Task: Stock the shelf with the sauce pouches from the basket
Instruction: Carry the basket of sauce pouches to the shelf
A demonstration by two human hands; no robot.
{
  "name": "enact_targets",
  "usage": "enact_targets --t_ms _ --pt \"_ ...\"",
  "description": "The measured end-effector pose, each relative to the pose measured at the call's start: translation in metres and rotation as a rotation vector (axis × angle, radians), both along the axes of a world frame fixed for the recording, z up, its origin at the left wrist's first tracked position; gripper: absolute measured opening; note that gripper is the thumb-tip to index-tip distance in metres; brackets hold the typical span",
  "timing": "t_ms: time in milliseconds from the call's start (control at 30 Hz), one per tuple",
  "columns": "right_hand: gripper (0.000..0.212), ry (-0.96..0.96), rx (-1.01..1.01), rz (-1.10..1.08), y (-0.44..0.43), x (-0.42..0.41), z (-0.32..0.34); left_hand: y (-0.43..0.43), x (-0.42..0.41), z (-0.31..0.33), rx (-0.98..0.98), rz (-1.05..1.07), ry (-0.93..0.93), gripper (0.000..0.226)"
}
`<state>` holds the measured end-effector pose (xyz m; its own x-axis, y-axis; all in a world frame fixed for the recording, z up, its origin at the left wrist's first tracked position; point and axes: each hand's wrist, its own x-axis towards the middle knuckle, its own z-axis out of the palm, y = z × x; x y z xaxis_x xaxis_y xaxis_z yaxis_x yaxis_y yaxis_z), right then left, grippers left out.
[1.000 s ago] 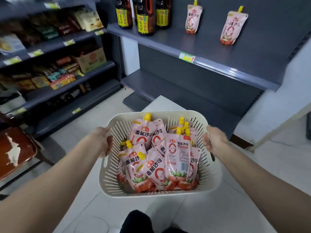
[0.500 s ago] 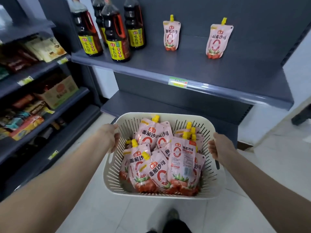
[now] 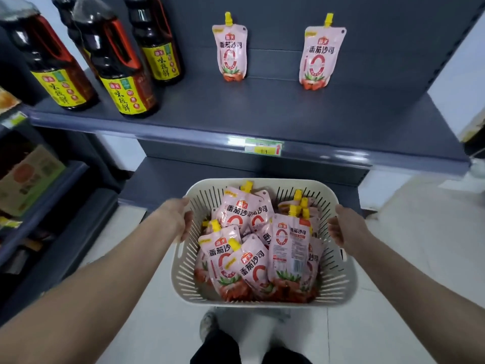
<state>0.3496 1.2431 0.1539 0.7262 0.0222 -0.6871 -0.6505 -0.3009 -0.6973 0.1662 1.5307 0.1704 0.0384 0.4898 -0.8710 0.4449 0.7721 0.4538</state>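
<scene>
I carry a cream slotted basket (image 3: 338, 282) in front of me, below the grey shelf (image 3: 262, 111). It is full of several pink sauce pouches (image 3: 249, 264) with yellow caps. My left hand (image 3: 178, 219) grips the basket's left rim, and my right hand (image 3: 343, 227) grips its right rim. Two of the same pouches stand upright at the back of the shelf, one left of middle (image 3: 230, 49) and one further right (image 3: 320, 55).
Several dark soy sauce bottles (image 3: 120, 67) with yellow labels fill the shelf's left end. A green and yellow price tag (image 3: 263, 147) sits on the shelf's front edge. A lower grey shelf (image 3: 157, 179) lies behind the basket. More stocked racks (image 3: 31, 179) stand at left.
I have stepped closer to the shelf with the basket; the shelf, bottles and two standing pouches now loom larger and more centred. Both hands keep their hold on the basket rims.
</scene>
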Motion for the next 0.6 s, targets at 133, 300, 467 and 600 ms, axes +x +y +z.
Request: enact_targets --t_ms 133,300,467,600 --pt "0.040 0.007 -0.052 -0.058 0.016 0.001 -0.012 0.028 0.026 -0.009 0.008 -0.130 0.005 0.043" --pt "0.044 0.014 -0.051 -0.146 0.034 0.001 -0.023 0.053 0.048 -0.015 0.001 -0.261 0.013 0.045" --pt "0.043 0.011 -0.085 -0.194 0.040 0.002 -0.038 0.062 0.055 -0.028 -0.042 -0.270 -0.015 0.039" --pt "0.039 0.015 -0.092 -0.203 0.043 0.009 -0.047 0.075 0.060 -0.038 -0.074 -0.356 0.008 0.044"
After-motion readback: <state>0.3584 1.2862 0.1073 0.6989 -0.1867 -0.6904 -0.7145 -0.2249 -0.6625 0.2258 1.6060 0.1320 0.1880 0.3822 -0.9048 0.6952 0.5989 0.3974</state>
